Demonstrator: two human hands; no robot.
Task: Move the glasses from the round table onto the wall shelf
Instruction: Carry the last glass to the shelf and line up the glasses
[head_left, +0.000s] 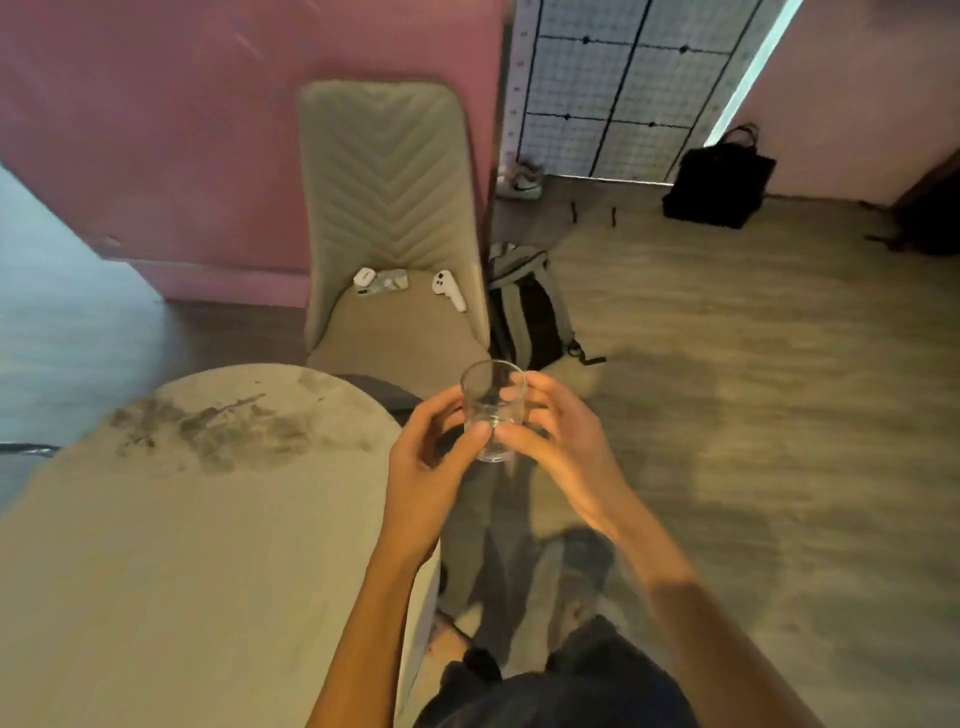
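Both hands, left hand (423, 457) and right hand (558, 441), are closed around a clear glass (493, 410), held upright just past the round table (197, 519) edge. Beyond stands a padded chair (389, 208) bearing small items; a backpack (530, 312) lies beside it on the wood floor (753, 389).

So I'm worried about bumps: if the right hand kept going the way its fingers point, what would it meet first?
The right hand already touches the glass; beyond it, probably the left hand.
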